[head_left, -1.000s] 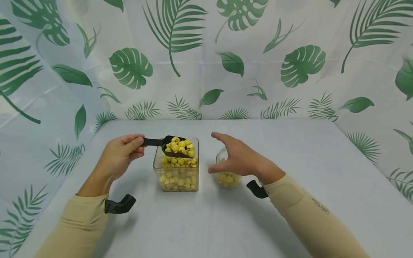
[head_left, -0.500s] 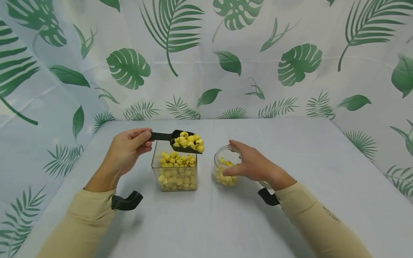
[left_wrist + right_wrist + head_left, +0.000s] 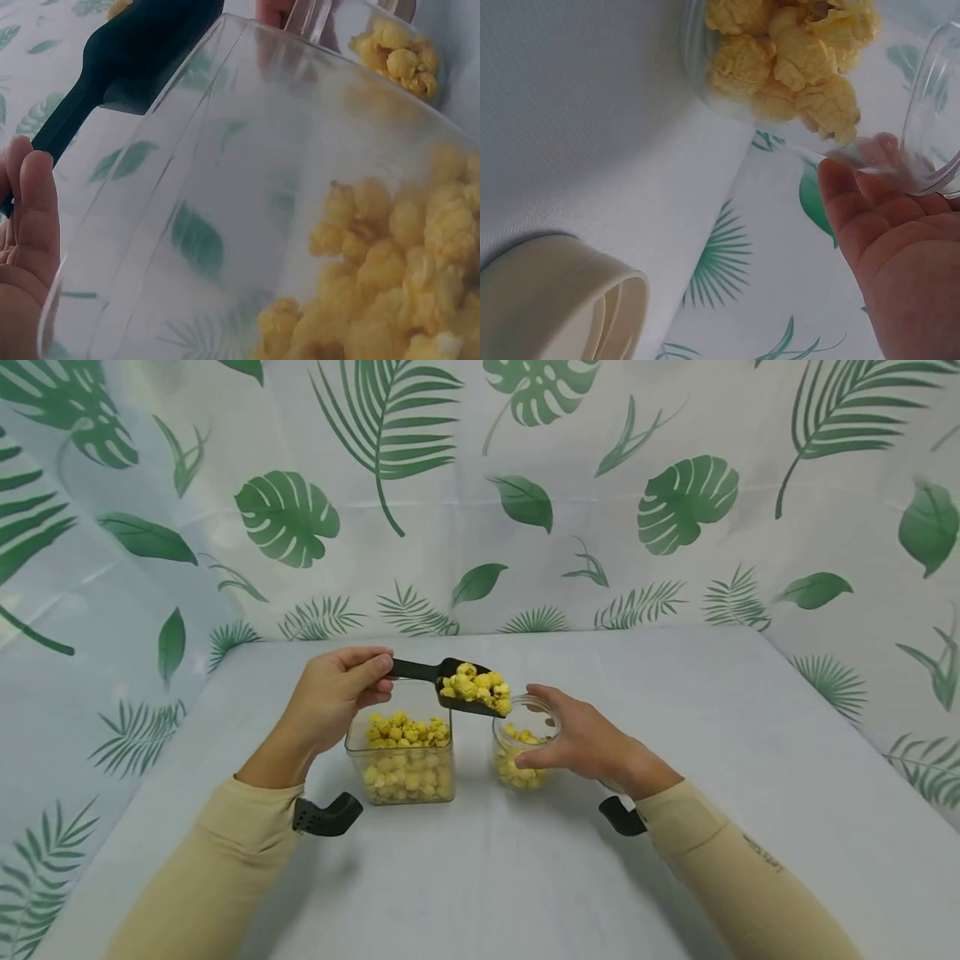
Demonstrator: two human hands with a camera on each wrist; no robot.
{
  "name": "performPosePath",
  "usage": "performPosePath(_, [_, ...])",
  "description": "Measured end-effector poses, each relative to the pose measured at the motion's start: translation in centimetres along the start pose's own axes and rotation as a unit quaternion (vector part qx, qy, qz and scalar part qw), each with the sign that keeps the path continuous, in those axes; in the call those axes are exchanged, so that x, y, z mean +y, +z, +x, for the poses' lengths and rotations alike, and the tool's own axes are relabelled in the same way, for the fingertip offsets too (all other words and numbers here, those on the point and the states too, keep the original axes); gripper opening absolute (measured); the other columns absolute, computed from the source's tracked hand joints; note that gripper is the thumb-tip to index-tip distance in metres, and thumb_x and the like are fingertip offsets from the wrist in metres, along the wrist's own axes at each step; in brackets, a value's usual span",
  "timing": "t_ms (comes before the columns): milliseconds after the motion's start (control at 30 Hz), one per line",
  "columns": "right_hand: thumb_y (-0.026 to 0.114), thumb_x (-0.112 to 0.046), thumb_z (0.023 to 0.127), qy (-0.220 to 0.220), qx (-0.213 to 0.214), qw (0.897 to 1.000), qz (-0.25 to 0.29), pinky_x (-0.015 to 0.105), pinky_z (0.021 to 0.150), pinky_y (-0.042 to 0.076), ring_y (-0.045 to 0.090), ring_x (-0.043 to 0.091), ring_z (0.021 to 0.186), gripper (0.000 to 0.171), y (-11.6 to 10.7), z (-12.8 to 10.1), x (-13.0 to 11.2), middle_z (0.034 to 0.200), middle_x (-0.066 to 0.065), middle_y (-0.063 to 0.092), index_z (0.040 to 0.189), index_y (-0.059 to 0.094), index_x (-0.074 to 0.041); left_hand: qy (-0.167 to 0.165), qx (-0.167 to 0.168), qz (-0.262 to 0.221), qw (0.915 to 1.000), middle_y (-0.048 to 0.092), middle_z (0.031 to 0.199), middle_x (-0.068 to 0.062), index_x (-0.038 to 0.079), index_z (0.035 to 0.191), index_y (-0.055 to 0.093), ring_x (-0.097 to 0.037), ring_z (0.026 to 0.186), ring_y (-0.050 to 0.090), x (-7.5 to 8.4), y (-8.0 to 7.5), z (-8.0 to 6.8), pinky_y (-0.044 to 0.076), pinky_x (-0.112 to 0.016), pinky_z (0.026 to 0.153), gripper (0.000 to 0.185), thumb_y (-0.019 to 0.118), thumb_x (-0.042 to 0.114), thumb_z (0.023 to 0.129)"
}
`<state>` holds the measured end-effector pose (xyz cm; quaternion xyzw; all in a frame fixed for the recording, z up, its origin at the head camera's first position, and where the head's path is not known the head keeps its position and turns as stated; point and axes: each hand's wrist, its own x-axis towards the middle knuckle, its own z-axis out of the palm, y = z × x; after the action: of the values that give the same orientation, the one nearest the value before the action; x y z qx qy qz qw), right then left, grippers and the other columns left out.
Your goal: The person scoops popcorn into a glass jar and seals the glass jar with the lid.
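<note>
My left hand [image 3: 333,697] pinches the handle of a black scoop [image 3: 415,669] heaped with yellow popcorn [image 3: 474,685]. The scoop is held level, its front lip overlapping the left rim of a clear round jar [image 3: 517,742]. Fingers and thumb of my right hand [image 3: 585,739] curl round the jar near its mouth; some popcorn lies at the bottom, as the right wrist view shows. Left of the jar stands a clear square container [image 3: 397,750], well filled with popcorn. It hides part of the scoop in the left wrist view.
A cream round lid [image 3: 562,300] lies on the table by my right wrist, mostly hidden under the forearm in the head view. The white table [image 3: 480,877] ends at a leaf-patterned cloth [image 3: 450,527] at the back and sides.
The loaded scoop has moved right, from over the square container to the jar's rim. My right hand has gone from spread above the jar to gripping it.
</note>
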<state>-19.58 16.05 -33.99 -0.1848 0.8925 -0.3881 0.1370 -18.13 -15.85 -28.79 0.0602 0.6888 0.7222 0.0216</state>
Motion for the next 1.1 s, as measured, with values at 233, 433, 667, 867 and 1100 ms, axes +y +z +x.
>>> performPosePath(233, [0.090,-0.040,0.074,0.000,-0.002,1.000,-0.006,0.058,0.109,0.035,0.037,0.033,0.142,0.111,0.0,0.2,0.0,0.154,0.013,0.042,0.158,0.024,-0.011,-0.004,0.000,0.027,0.9996,0.066,0.084,-0.001,-0.015,0.129,0.055,-0.008,0.075,0.066,-0.2,1.1,0.8,0.058,-0.025,0.076,0.036,0.060,0.009,0.102])
performPosePath(433, [0.089,-0.040,0.075,-0.013,-0.011,1.000,-0.006,0.058,0.109,0.035,0.037,0.035,0.141,0.110,-0.2,0.2,0.2,0.154,0.016,0.040,0.157,0.023,-0.008,-0.009,0.000,0.048,0.9988,0.067,0.086,-0.002,-0.014,0.128,0.056,-0.009,0.075,0.066,-0.2,1.8,1.1,0.058,-0.025,0.075,0.036,0.061,0.010,0.101])
performPosePath(667, [0.089,-0.036,0.076,-0.016,-0.012,1.000,0.010,0.058,0.109,0.036,0.037,0.035,0.141,0.108,-0.2,0.1,0.5,0.153,0.018,0.040,0.157,0.023,-0.007,-0.016,-0.011,0.046,0.9988,0.068,0.085,-0.003,-0.014,0.127,0.057,-0.010,0.074,0.067,-0.3,2.4,1.3,0.058,-0.025,0.075,0.035,0.062,0.008,0.101])
performPosePath(867, [0.089,-0.036,0.076,-0.017,-0.009,1.000,0.004,0.058,0.110,0.034,0.037,0.035,0.141,0.109,-0.2,0.1,0.6,0.154,0.018,0.040,0.157,0.023,-0.006,-0.019,-0.013,0.059,0.9980,0.068,0.089,-0.007,-0.012,0.127,0.058,-0.012,0.076,0.067,-0.3,2.7,1.3,0.058,-0.027,0.076,0.034,0.063,0.009,0.100])
performPosePath(1100, [0.089,-0.033,0.076,-0.028,-0.005,1.000,0.001,0.057,0.111,0.033,0.040,0.035,0.138,0.106,-0.3,0.0,0.6,0.152,0.019,0.042,0.156,0.025,-0.005,-0.021,-0.017,0.063,0.9977,0.069,0.092,-0.011,-0.009,0.127,0.060,-0.015,0.078,0.069,-0.1,2.8,1.3,0.058,-0.029,0.077,0.034,0.065,0.011,0.100])
